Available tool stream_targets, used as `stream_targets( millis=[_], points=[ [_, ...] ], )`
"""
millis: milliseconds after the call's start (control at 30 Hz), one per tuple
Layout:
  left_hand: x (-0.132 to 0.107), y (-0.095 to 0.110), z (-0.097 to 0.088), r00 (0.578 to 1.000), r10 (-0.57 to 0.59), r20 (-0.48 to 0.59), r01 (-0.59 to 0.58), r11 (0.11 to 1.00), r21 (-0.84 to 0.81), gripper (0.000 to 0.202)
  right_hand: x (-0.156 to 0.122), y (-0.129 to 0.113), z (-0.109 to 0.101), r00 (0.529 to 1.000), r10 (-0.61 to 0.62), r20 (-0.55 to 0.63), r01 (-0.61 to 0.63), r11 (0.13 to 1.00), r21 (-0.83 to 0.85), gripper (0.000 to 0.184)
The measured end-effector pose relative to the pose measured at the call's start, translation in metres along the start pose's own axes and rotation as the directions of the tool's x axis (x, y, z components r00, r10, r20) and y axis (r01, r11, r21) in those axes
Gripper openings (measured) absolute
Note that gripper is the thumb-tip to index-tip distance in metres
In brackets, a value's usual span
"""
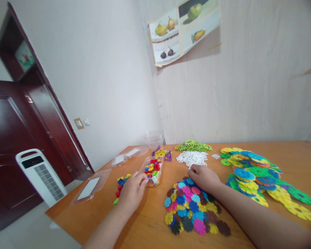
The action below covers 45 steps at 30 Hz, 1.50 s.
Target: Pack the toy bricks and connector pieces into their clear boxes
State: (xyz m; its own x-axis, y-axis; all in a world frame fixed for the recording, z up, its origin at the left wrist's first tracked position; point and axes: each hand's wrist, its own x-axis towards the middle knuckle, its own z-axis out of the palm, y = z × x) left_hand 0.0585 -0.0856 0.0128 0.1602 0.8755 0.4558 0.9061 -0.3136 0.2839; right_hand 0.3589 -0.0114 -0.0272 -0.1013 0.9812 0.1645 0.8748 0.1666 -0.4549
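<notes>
My left hand (131,191) rests on the wooden table (150,224), its fingers curled against the near end of a clear plastic box (152,170) full of small coloured pieces. My right hand (203,177) lies knuckles up at the far edge of a heap of small snowflake discs (191,210) in pink, blue, yellow and brown; its fingers are curled under and what they hold is hidden. A few loose coloured blocks (120,185) lie just left of my left hand. White square pieces (192,157) sit just beyond my right hand.
A large spread of bigger blue, green and yellow discs (259,180) covers the right side. Green pieces (193,146), purple-yellow pieces (161,153), a clear tub (153,139) and two clear lids (91,187) lie farther off. A white fan heater (40,176) stands on the floor left.
</notes>
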Motion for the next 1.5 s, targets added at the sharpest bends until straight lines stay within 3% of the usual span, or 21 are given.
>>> stream_targets(
  millis=[367,567,700,767,933,1033,1167,1367,1500],
  points=[
    [-0.008,0.004,0.008,0.998,0.028,-0.048,-0.028,1.0,0.001,0.025,-0.002,0.0,-0.003,1.0,0.012,-0.002,-0.012,1.0,0.014,0.033],
    [-0.008,-0.007,-0.005,0.965,-0.045,-0.259,0.011,0.991,-0.13,0.031,-0.001,0.0,-0.002,1.0,0.008,0.002,-0.008,1.0,0.004,0.034],
    [-0.006,-0.037,-0.02,0.883,-0.254,-0.395,0.164,0.955,-0.248,0.038,-0.001,0.001,-0.001,1.0,-0.001,-0.004,0.001,1.0,0.008,0.036],
    [-0.006,-0.059,-0.024,0.82,-0.376,-0.432,0.258,0.916,-0.307,0.041,0.0,0.002,0.0,1.0,0.0,0.0,0.0,1.0,0.017,0.036],
    [-0.013,-0.108,-0.015,0.642,-0.648,-0.41,0.38,0.733,-0.564,0.042,0.001,0.003,0.0,1.0,-0.01,0.018,0.01,1.0,0.012,0.038],
    [-0.017,-0.12,-0.007,0.593,-0.736,-0.327,0.425,0.631,-0.648,0.041,0.001,0.005,0.001,1.0,-0.017,0.026,0.017,1.0,0.009,0.037],
    [-0.013,-0.125,-0.002,0.609,-0.748,-0.264,0.436,0.594,-0.676,0.045,0.003,0.009,0.003,0.999,-0.029,0.041,0.029,1.0,0.013,0.038],
    [-0.003,-0.136,0.004,0.704,-0.672,-0.232,0.478,0.689,-0.545,0.062,0.005,0.015,0.006,0.998,-0.044,0.054,0.043,0.999,0.021,0.037],
    [-0.003,-0.14,0.007,0.73,-0.659,-0.184,0.5,0.697,-0.514,0.071,0.007,0.018,0.008,0.998,-0.047,0.053,0.045,0.999,0.031,0.037]
  ],
)
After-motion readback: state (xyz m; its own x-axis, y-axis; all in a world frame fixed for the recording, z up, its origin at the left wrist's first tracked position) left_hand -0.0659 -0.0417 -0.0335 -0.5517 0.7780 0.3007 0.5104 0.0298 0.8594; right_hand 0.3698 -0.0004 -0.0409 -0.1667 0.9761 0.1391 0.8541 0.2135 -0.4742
